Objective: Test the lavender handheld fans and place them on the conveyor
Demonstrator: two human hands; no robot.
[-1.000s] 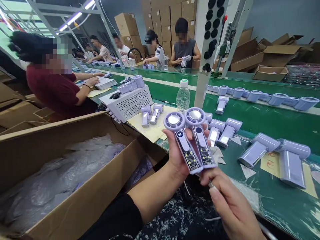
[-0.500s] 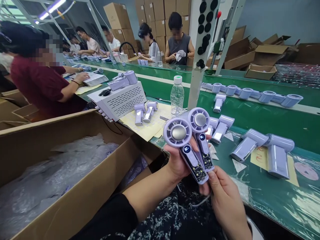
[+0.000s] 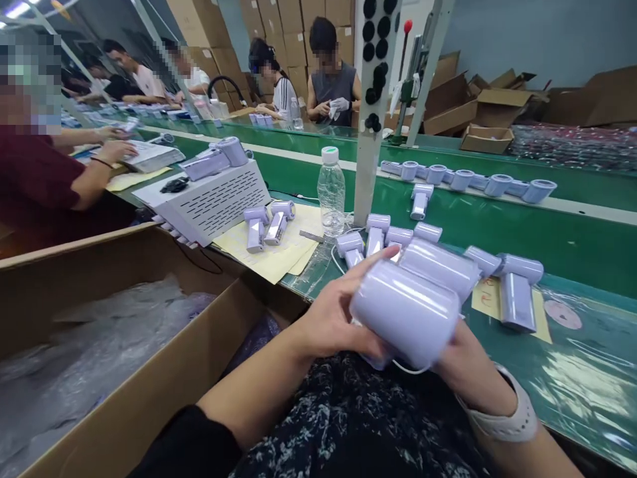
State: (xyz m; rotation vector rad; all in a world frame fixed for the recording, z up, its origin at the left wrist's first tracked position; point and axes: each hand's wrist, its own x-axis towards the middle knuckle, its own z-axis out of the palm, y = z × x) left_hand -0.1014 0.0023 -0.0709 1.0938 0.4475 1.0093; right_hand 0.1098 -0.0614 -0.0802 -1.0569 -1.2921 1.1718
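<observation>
Two lilac handheld fans are together in front of me, tilted so that their rounded heads face up; the nearer fan (image 3: 405, 312) partly covers the farther fan (image 3: 440, 267). My left hand (image 3: 338, 318) is closed round them from the left, thumb below and a finger reaching over the top. Behind the nearer head, on its right side, is my right hand (image 3: 460, 355), its fingers hidden. A thin white cable (image 3: 413, 370) loops beneath the fans. Their handles and displays are out of sight.
More lilac fans (image 3: 517, 292) lie on the green bench, and others ride the conveyor (image 3: 462, 180). A plastic bottle (image 3: 331, 192) stands beside a metal post (image 3: 367, 179). At left are a white vented box (image 3: 213, 202) and a carton (image 3: 164, 372) of plastic bags. Co-workers sit beyond.
The two fans have turned over: displays and grilles faced me before, now the smooth backs of the heads do. My right hand went behind them. The view has shifted rightward.
</observation>
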